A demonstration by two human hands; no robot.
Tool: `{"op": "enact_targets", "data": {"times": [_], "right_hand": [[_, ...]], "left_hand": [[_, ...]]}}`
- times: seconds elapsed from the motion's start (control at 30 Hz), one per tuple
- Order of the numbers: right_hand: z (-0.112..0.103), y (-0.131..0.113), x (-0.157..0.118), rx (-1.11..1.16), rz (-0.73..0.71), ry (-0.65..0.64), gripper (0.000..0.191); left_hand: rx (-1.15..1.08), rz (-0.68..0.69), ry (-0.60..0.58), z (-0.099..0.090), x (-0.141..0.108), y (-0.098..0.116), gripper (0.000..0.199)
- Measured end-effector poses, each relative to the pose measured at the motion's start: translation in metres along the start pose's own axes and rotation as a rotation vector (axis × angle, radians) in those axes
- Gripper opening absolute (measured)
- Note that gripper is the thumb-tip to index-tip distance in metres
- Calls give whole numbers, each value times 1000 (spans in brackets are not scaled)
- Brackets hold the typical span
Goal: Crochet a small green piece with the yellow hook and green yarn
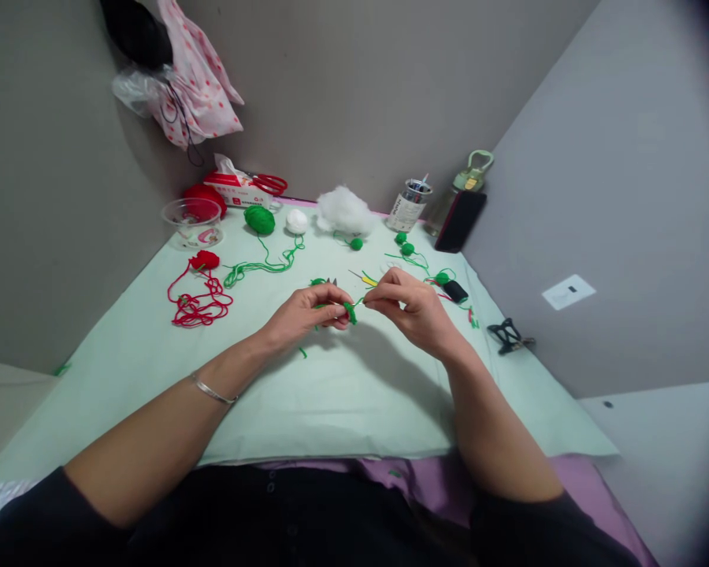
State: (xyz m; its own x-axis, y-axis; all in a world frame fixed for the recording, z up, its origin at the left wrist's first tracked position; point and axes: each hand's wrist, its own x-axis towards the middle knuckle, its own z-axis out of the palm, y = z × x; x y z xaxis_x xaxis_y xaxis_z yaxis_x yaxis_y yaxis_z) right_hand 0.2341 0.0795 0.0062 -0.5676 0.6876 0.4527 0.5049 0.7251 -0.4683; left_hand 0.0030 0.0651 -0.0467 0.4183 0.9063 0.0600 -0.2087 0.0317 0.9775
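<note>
Between thumb and fingers, my left hand (316, 309) pinches a small green crocheted piece (350, 313) above the middle of the table. A green yarn strand (359, 301) runs from that piece to my right hand (405, 303), whose thumb and forefinger are pressed together on its end. Whether a needle is also in those fingers is too small to tell. Just behind the hands lies a crochet hook with a yellow handle (368, 279). Dark pointed tips and more green yarn (317, 281) show past my left knuckles, partly hidden. A short green yarn scrap (303, 353) lies nearer me.
Tangled red yarn (201, 303) and a clear plastic tub (194, 228) are at left. Green yarn ball (260, 220), white ball (296, 221) and stuffing (343, 211) line the back. A can (410, 206), phone (461, 221), bottle (471, 173) and black claw clip (509, 336) stand or lie right.
</note>
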Motion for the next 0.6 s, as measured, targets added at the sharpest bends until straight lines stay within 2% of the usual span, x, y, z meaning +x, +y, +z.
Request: {"op": "enact_targets", "data": {"times": [0.3, 0.6], "right_hand": [[-2, 0, -1, -38, -14, -15, 15], [0, -2, 0, 61, -10, -37, 14]], "left_hand": [[34, -5, 23, 4, -3, 9, 17], [34, 11, -5, 2, -1, 7, 18]]}}
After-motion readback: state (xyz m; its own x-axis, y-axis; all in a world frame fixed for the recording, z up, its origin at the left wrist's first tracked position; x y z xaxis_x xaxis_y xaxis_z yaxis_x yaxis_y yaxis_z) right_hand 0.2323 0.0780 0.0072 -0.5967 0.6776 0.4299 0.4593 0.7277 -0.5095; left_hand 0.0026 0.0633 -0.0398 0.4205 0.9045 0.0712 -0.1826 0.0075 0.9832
